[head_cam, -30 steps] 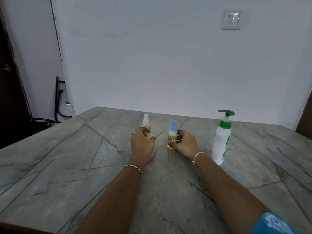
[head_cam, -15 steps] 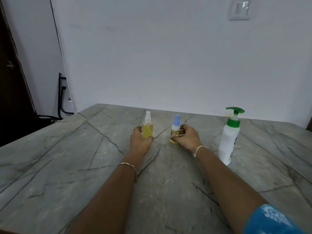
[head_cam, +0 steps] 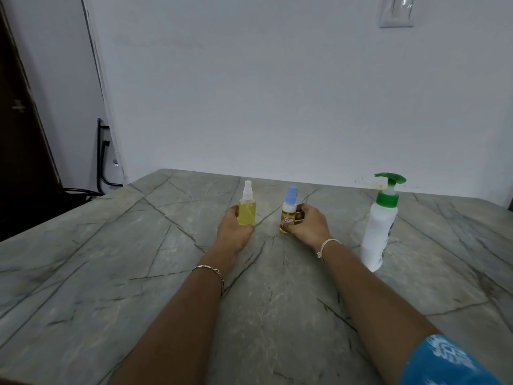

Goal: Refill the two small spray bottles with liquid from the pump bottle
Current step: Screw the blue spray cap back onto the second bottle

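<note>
Two small spray bottles with yellow liquid stand upright on the grey stone table (head_cam: 111,259). The clear-capped spray bottle (head_cam: 247,209) is on the left, and my left hand (head_cam: 234,232) grips its lower body. To its right is the blue-capped spray bottle (head_cam: 288,211) with a small label; my right hand (head_cam: 308,226) holds it, fingers curled round its body. A white pump bottle (head_cam: 379,229) with a green pump head stands upright further right, apart from both hands.
A white wall runs along the table's far edge, with a switch plate (head_cam: 397,11) high on the right. A dark door (head_cam: 19,120) and black metal frame (head_cam: 104,157) stand beyond the table's left edge.
Both hands have slid the small bottles a little farther from me across the table. The view has tilted and shifted, so the pump bottle appears further right.
</note>
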